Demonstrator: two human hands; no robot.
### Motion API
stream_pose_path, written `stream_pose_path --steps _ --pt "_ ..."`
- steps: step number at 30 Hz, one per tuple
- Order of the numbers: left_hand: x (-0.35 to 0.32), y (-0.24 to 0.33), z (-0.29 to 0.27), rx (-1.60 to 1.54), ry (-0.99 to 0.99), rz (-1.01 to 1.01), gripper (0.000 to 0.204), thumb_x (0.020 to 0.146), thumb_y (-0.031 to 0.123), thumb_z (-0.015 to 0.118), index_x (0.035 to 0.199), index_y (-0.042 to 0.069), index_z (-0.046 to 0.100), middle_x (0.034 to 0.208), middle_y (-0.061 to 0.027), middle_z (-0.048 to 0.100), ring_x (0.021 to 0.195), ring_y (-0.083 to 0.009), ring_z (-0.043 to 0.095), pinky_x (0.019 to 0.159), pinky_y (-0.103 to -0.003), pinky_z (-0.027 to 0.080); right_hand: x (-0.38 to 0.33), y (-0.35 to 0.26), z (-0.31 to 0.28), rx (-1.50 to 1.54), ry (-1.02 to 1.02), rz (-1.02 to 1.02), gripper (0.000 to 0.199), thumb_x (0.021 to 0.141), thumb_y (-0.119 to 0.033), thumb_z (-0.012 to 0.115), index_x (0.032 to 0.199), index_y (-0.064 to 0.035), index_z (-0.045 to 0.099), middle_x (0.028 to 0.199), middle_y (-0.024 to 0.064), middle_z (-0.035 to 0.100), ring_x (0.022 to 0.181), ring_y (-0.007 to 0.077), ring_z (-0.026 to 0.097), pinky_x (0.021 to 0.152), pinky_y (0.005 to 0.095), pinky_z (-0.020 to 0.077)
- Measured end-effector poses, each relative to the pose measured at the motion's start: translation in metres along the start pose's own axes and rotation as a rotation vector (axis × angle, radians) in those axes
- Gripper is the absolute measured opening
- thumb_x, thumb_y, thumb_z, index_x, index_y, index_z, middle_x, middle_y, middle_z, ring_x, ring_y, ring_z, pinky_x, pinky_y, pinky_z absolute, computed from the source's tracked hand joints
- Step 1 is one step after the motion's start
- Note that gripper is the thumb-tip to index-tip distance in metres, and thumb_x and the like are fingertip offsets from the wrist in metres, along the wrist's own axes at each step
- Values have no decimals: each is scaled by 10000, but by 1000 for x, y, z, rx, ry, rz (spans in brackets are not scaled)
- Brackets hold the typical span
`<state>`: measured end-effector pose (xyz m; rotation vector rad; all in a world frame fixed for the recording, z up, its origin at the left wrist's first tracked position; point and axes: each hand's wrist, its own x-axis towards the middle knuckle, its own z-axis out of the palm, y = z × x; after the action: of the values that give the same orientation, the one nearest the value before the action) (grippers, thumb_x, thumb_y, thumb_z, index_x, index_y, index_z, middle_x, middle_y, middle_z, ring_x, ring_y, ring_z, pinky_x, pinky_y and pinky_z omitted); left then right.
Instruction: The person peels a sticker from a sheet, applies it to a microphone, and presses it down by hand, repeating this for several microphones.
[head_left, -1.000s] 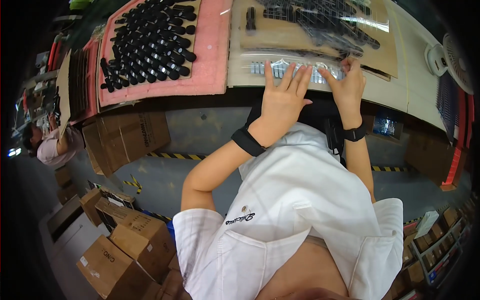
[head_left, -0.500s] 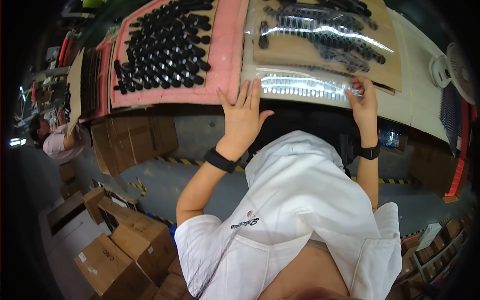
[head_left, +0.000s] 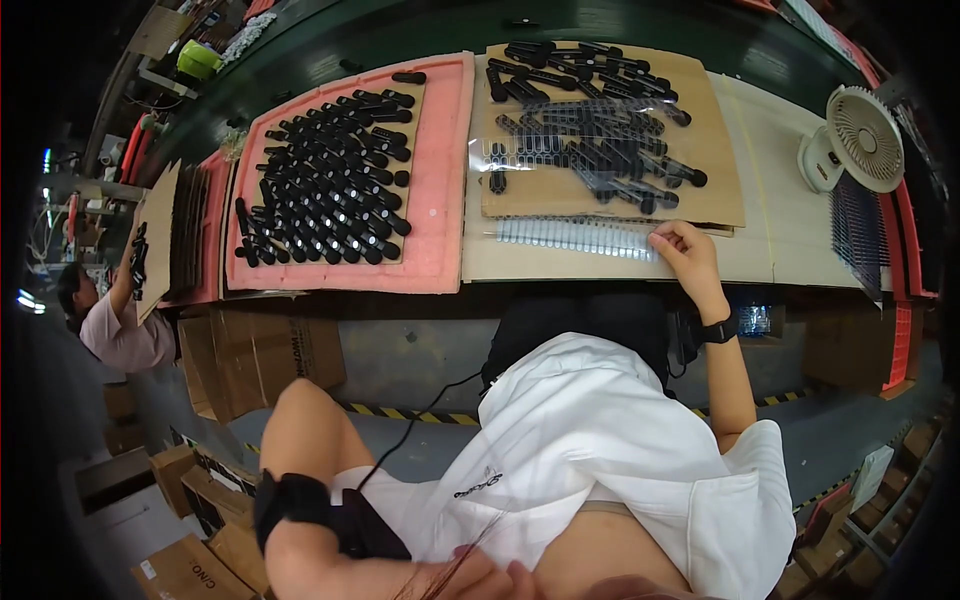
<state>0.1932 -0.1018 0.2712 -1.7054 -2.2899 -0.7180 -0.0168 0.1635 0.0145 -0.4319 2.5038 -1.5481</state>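
Note:
My right hand point(head_left: 688, 262) is at the near edge of the table, its thumb and fingers pinching the right end of a clear plastic sheet with pale strips point(head_left: 575, 238). Beyond it, a second transparent sheet point(head_left: 520, 142) lies over black microphone-shaped pieces point(head_left: 625, 155) on a brown cardboard sheet point(head_left: 715, 190). My left hand point(head_left: 485, 578) is drawn back against my body at the bottom edge; its fingers are only partly seen, and whether they hold anything is hidden. To the left, rows of similar black pieces point(head_left: 335, 180) rest on a pink foam tray point(head_left: 440, 200).
A white fan point(head_left: 862, 138) stands at the right end of the table, near a dark blue rack point(head_left: 860, 225). Cardboard boxes point(head_left: 255, 360) sit under the table and behind me. A co-worker point(head_left: 125, 325) is at the far left beside upright cardboard sheets point(head_left: 185, 230).
My left hand has left the table edge and come back to my body. My right hand keeps the sheet's end. The view has tilted, showing more of the far table.

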Motion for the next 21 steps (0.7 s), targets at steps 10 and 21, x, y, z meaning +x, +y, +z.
stream_pose_path --steps 10,21 --pt "8 32 -22 179 137 109 298 681 184 619 941 49 566 749 -65 530 652 -190 519 550 -309 384 -2 -4 5 -66 48 -111 110 784 -114 610 791 -10 574 649 -10 491 583 64 401 540 190 352" --pt "-10 32 -40 285 212 -64 202 692 182 610 823 28 603 656 -65 542 557 -198 519 465 -287 378 2 -2 9 -69 24 -159 119 768 -124 617 785 -15 574 643 27 510 560 92 442 520 206 370"
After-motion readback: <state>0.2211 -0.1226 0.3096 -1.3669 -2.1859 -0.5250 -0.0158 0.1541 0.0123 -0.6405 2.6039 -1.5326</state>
